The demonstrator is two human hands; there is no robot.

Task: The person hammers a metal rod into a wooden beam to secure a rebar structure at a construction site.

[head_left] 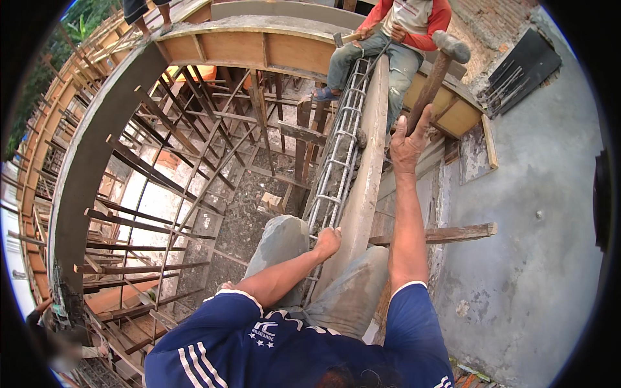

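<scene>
My right hand [409,147] is raised over the wooden form board, gripping the handle of a hammer [432,89] whose heavy head points up and away. Lower and to the left, my left hand [327,243] is closed in a fist at the near part of a steel rebar cage [344,139]. Whatever its fingers hold is hidden. The cage runs away from me, along the left side of a long form board [363,187]. My bent knees lie on either side of the board.
A co-worker [404,26] sits at the far end with a small hammer [348,39]. Left, below a curved concrete beam [87,139], many timber props [174,181] stand over a drop. A timber [446,233] juts out right, beside a grey concrete surface [517,246].
</scene>
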